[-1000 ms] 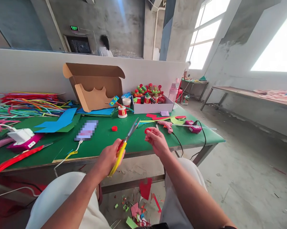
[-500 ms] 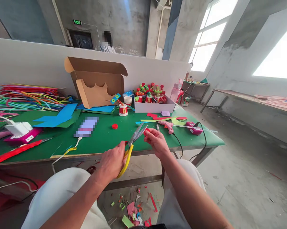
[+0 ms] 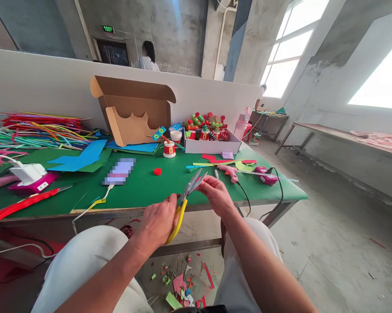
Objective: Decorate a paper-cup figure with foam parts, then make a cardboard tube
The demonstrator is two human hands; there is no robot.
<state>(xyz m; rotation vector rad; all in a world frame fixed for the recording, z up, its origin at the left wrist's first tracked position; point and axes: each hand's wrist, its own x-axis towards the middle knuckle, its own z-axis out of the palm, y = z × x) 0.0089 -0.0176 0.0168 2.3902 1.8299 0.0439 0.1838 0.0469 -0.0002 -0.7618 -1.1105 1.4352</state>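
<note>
My left hand [image 3: 160, 219] is closed around the yellow handles of a pair of scissors [image 3: 179, 221], whose blades stand slightly apart and point up and to the right. Between the fingertips of my right hand [image 3: 216, 193] is a small red piece [image 3: 200, 178], partly hidden by the blades beside it. A round red piece [image 3: 157, 171] lies on the green tabletop [image 3: 140, 189] beyond my hands. Behind it stands a red and white cup figure [image 3: 169, 149] with coiled arms and a blue head.
A white box [image 3: 212, 146] of similar figures stands behind, beside an open cardboard box [image 3: 137, 113]. Pipe cleaners [image 3: 42, 132] and a phone [image 3: 119, 171] are at left. A pink glue gun [image 3: 229, 172] and its cord lie at right. Paper scraps [image 3: 179, 282] litter the floor.
The scissors and my left hand have moved slightly right and up, bringing the blades over the red piece in my right hand. The camera view has shifted a little.
</note>
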